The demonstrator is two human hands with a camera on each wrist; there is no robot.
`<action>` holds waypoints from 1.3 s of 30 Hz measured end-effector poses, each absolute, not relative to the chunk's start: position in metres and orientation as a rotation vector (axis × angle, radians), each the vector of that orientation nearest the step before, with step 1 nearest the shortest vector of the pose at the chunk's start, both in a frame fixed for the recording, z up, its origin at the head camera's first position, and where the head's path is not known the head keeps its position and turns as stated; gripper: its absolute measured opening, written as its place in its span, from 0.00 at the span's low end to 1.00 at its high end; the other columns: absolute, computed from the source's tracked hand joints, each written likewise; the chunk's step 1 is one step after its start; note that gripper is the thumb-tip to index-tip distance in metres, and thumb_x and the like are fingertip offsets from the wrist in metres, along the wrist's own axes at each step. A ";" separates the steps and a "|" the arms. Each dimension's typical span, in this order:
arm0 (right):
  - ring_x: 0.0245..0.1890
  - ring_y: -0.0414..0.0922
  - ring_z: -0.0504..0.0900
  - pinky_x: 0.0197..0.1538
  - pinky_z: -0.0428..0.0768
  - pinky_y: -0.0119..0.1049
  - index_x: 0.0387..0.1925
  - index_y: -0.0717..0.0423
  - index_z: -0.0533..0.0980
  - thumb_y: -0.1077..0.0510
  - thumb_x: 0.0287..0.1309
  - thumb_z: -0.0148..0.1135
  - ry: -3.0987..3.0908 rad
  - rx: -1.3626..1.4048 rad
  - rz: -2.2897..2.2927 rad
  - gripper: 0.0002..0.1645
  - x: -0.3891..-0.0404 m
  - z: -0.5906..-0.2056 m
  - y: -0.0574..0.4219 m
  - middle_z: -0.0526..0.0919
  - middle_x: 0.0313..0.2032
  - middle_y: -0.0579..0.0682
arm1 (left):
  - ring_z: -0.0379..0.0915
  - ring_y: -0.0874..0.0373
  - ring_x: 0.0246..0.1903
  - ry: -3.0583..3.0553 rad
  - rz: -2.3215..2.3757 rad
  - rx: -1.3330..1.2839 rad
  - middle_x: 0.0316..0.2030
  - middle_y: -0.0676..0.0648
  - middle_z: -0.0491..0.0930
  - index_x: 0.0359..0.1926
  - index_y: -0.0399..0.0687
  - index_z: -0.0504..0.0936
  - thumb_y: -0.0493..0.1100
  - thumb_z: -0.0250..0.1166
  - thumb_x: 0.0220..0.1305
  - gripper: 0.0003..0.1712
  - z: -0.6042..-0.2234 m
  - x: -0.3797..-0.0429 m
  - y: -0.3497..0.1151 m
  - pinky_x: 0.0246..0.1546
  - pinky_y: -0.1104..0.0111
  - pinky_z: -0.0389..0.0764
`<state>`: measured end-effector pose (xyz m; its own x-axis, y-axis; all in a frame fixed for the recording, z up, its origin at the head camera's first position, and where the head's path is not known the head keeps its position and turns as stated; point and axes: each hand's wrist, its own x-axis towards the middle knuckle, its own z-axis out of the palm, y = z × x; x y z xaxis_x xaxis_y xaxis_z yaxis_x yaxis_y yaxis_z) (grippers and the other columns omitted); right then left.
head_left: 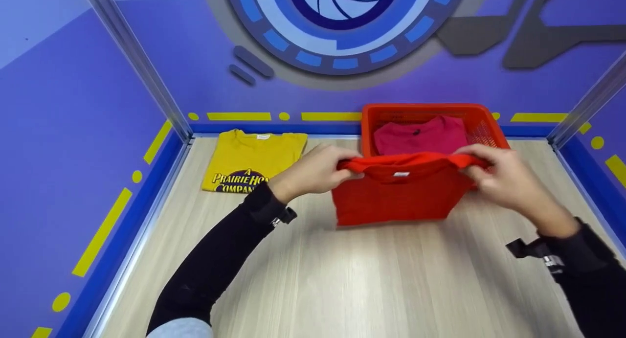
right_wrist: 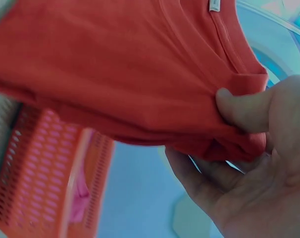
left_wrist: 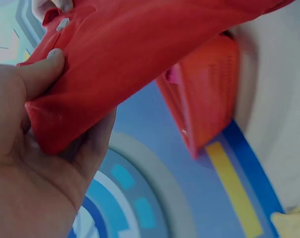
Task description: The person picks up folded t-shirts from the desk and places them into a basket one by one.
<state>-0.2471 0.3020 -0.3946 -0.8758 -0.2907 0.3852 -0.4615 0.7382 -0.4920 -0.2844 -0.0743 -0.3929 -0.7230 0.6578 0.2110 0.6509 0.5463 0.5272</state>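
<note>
A folded red T-shirt [head_left: 396,198] hangs between both hands in front of the basket, its neckline and white label at the top. My left hand [head_left: 325,170] pinches its upper left corner; in the left wrist view the thumb [left_wrist: 43,74] lies on top of the cloth with the fingers beneath. At the upper right corner, my right hand [head_left: 501,176] grips the fabric, and the right wrist view shows that thumb [right_wrist: 244,106] pressed near the collar. Behind the shirt stands an orange-red plastic basket [head_left: 425,109] with a folded crimson shirt [head_left: 420,137] inside.
A folded yellow T-shirt [head_left: 261,154] with dark printed lettering lies at the back left of the light wooden table [head_left: 362,284]. Purple-blue panels [head_left: 313,96] wall in the back and both sides. The basket stands against the back wall.
</note>
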 end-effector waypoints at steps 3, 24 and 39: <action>0.25 0.34 0.77 0.24 0.75 0.24 0.47 0.41 0.82 0.70 0.61 0.57 -2.591 0.554 0.885 0.22 -0.246 -0.386 0.312 0.85 0.37 0.46 | 0.67 0.63 0.22 2.814 0.920 1.214 0.27 0.59 0.79 0.41 0.62 0.85 0.58 0.66 0.65 0.10 -0.381 -0.284 -0.061 0.23 0.72 0.65; 0.29 0.38 0.72 0.30 0.73 0.22 0.48 0.65 0.81 0.70 0.60 0.59 -2.231 0.071 1.341 0.14 -0.251 -0.353 0.368 0.79 0.33 0.42 | 0.74 0.64 0.37 2.677 0.877 1.398 0.45 0.55 0.84 0.56 0.54 0.80 0.39 0.54 0.73 0.16 -0.320 -0.291 0.012 0.42 0.76 0.76; 0.32 0.38 0.71 0.31 0.68 0.28 0.37 0.47 0.83 0.48 0.60 0.55 -2.508 -0.278 1.030 0.14 -0.345 -0.365 0.371 0.76 0.25 0.30 | 0.70 0.60 0.37 2.801 0.716 1.061 0.39 0.52 0.80 0.47 0.53 0.82 0.35 0.51 0.71 0.15 -0.340 -0.384 0.038 0.41 0.74 0.72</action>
